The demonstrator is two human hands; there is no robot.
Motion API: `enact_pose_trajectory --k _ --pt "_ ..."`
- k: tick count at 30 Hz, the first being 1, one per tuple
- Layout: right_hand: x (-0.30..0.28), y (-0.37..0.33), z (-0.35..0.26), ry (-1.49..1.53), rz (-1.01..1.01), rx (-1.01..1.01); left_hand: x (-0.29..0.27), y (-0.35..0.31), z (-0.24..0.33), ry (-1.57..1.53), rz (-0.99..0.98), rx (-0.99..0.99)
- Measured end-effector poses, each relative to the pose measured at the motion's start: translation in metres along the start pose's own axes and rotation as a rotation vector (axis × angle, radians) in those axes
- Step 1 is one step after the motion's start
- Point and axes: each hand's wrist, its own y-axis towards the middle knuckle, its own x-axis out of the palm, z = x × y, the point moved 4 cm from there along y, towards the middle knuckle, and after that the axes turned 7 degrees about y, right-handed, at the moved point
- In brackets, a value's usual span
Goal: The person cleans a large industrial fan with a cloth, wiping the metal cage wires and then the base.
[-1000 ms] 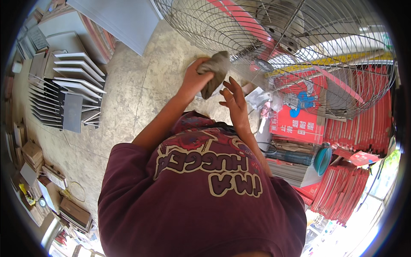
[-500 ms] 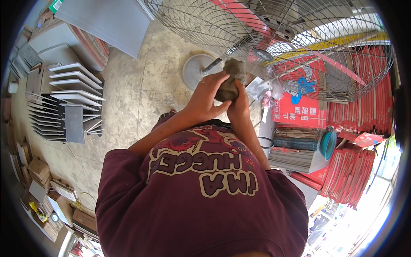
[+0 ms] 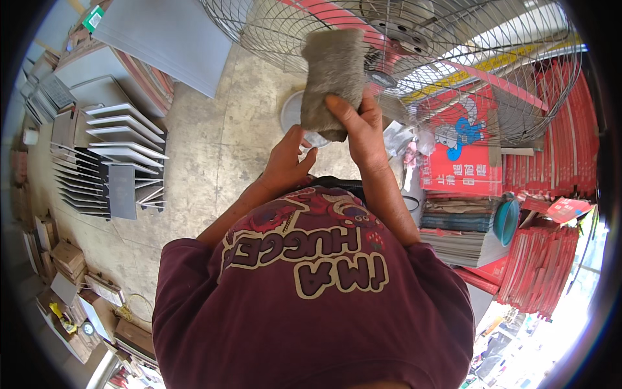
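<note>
A grey-brown folded cloth (image 3: 334,71) with a fuzzy surface is held up in front of me, in front of the fan's lower edge. My right hand (image 3: 364,129) is closed on its lower right side, thumb lying across the front and the other fingers behind. Beside the cloth's lower left corner is my left hand (image 3: 285,159), thumb and fingers apart. Whether its fingertips touch the cloth is hard to tell.
A large wire-caged fan (image 3: 440,58) with pinkish-red blades stands close ahead on a round base (image 3: 290,113). Red boxes (image 3: 463,165) and stacked packs fill the right. A rack of tile panels (image 3: 123,133) stands left; a large grey panel (image 3: 168,45) is at the far left.
The cloth was bunched between both hands; now it is spread longer and raised farther forward in my right hand. My left hand has come off it, down and to the left.
</note>
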Motion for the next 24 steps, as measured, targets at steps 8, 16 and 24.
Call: enact_pose_trajectory --k 8,16,24 --pt "-0.088 0.021 0.049 0.177 0.332 0.148 0.011 -0.001 0.006 -0.066 -0.014 -0.06" --pt "-0.157 -0.015 0.077 0.598 0.659 0.183 0.028 -0.006 -0.001 -0.04 -0.048 -0.091" --pt "-0.103 -0.012 0.037 0.318 0.545 -0.004 0.034 -0.02 -0.004 -0.019 -0.071 -0.245"
